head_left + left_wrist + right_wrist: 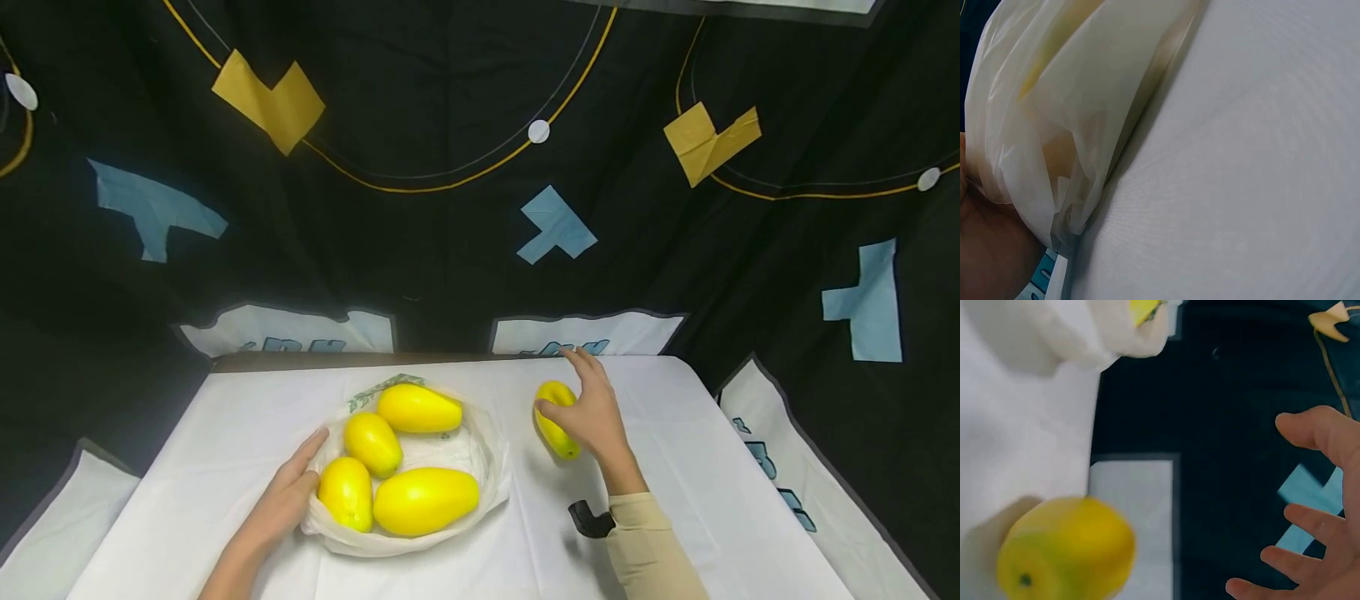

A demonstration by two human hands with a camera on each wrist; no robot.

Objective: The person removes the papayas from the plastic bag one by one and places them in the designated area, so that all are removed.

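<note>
A white translucent plastic bag (491, 492) lies open-mouthed on the table with several yellow mangoes (426, 502) inside. My left hand (281, 492) rests against the bag's left side, fingers straight along it. In the left wrist view, the bag's wall hides part of that hand (994, 250). One more mango (558, 442), yellow with a greenish tint, lies on the cloth right of the bag. Above it is my right hand (588, 404), thumb and fingers spread wide. The right wrist view shows this mango (1066, 550) apart from the spread fingers.
A white cloth covers the table (697, 467). A small black curved piece (591, 521) sits beside the right sleeve (652, 542). Behind the table hangs a black curtain (442, 250) with blue and gold tape patches.
</note>
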